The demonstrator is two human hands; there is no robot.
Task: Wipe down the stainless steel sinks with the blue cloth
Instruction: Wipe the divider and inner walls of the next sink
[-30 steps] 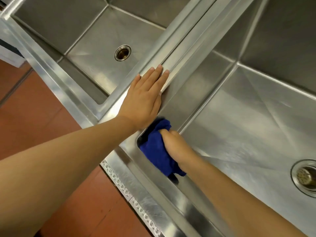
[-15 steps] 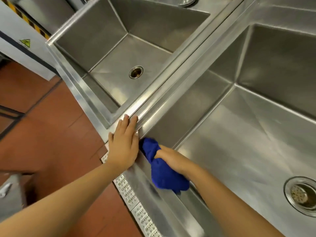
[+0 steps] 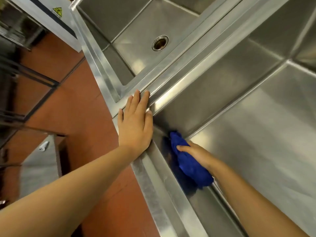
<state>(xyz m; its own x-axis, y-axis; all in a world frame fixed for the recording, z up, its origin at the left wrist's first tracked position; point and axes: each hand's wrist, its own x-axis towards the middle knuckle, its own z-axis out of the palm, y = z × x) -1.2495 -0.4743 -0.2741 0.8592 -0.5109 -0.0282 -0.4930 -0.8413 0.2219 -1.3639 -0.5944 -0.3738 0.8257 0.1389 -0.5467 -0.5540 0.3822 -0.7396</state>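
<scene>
Left hand (image 3: 135, 122) lies flat, fingers straight, on the steel rim (image 3: 184, 65) right where the two basins meet at the front edge. Right hand (image 3: 198, 155) is down inside the near sink (image 3: 213, 100), fingers curled round the bunched blue cloth (image 3: 191, 168), pressing it against the front wall in the corner. The far sink (image 3: 136, 36) shows its round drain (image 3: 160, 42). A yellow warning-triangle sticker (image 3: 57, 10) sits on a white panel (image 3: 65, 17), its symbol too small to read.

The cloth (image 3: 189, 161) is solid deep blue, unpatterned. The left sink basin (image 3: 136, 36) and right sink basin (image 3: 256, 142) are brushed silver-grey steel (bright streaks mark reflections). The floor (image 3: 82, 120) is terracotta red-brown. The panel (image 3: 42, 16) is pale grey with a dark stripe and a yellow triangular warning label (image 3: 57, 10).
</scene>
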